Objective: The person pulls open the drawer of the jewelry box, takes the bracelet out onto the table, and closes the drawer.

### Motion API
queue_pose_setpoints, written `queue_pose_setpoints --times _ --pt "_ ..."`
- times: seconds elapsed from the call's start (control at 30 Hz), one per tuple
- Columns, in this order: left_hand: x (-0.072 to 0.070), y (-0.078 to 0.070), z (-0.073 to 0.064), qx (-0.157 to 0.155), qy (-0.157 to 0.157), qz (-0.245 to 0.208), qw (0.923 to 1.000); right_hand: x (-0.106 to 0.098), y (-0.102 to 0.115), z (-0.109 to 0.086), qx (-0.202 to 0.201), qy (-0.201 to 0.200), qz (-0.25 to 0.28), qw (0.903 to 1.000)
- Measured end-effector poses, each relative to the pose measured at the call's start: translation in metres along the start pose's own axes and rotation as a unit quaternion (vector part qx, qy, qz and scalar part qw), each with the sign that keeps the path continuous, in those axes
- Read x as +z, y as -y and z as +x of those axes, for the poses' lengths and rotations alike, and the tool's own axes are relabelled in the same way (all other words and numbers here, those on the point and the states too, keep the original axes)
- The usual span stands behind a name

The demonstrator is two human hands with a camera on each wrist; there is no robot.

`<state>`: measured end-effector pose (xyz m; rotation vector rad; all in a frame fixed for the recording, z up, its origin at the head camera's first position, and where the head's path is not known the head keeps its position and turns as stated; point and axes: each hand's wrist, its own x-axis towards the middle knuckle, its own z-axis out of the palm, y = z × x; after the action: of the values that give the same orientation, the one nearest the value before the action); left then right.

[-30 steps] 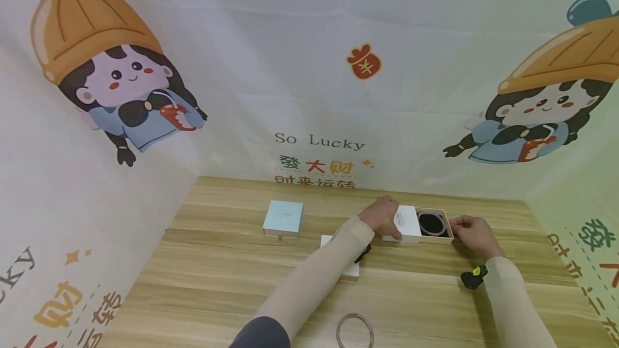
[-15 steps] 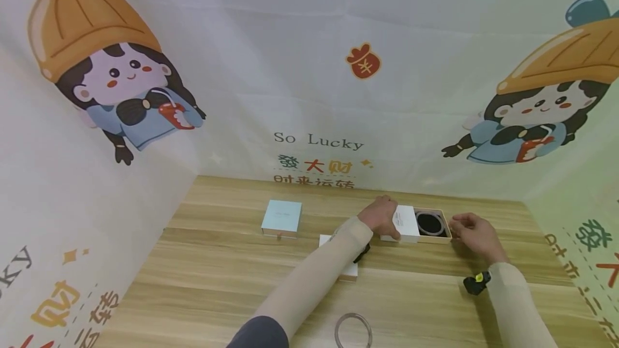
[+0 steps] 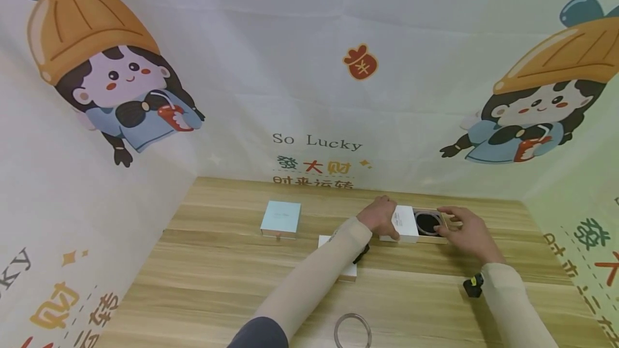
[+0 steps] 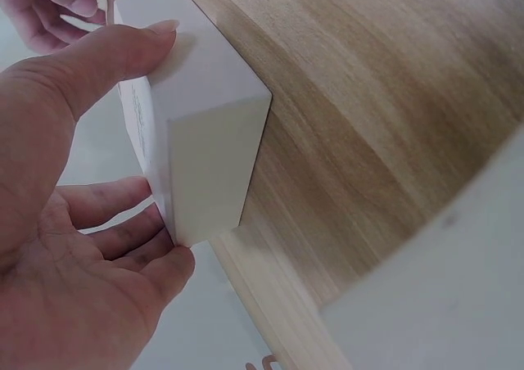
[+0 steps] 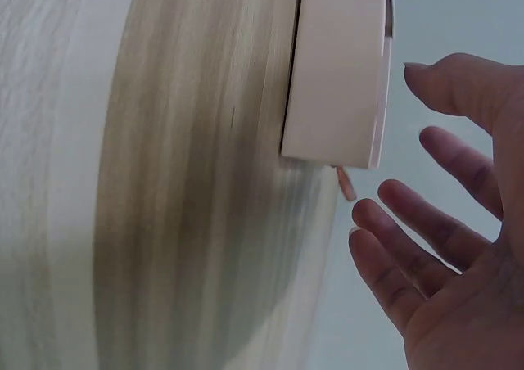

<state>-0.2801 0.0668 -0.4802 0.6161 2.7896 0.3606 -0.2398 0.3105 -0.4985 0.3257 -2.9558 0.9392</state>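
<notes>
At the back right of the table lies a drawer-style jewellery box, its white sleeve (image 3: 406, 222) gripped by my left hand (image 3: 379, 216). In the left wrist view the thumb lies on one side of the sleeve (image 4: 209, 141) and the fingers on the opposite side. The pinkish drawer (image 5: 336, 75) is partly slid out to the right, with a small pull tab (image 5: 345, 185) at its end. A greyish bangle (image 3: 427, 212) lies in it around a black pad (image 3: 426, 224). My right hand (image 3: 470, 233) is spread over the drawer's right end, thumb and fingers apart, holding nothing.
A pale blue box (image 3: 281, 218) stands at the back left. My left forearm partly covers another white box (image 3: 349, 270). A second bangle (image 3: 354, 315) lies at the table's front. Printed cloth (image 3: 242, 79) hangs behind and on both sides.
My right hand has left the drawer's end and moved left over it, its fingers spreading. My left hand keeps its grip on the sleeve, and the drawer stays partly out.
</notes>
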Motion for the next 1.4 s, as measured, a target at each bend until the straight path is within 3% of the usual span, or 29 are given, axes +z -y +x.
queue_pose_setpoints --times 0.33,0.47,0.7,1.0,1.4 --pt "0.0 0.001 0.001 -0.002 0.004 0.002 1.0 0.007 0.019 0.009 -0.067 0.004 -0.095 0.9932" --pt "0.001 0.0 0.001 -0.003 0.004 0.002 1.0 0.01 0.025 0.012 -0.075 0.002 -0.109 0.9912" --pt "0.001 0.0 0.001 0.004 -0.002 0.006 1.0 0.014 0.032 0.017 -0.05 0.044 -0.114 0.9912" --pt "-0.001 0.0 -0.001 0.006 0.003 0.0 1.0 0.01 0.045 0.029 -0.017 0.105 -0.14 0.9845" --pt "-0.001 0.0 -0.001 0.003 0.009 -0.008 0.9999 0.012 0.056 0.039 -0.008 0.138 -0.188 0.9723"
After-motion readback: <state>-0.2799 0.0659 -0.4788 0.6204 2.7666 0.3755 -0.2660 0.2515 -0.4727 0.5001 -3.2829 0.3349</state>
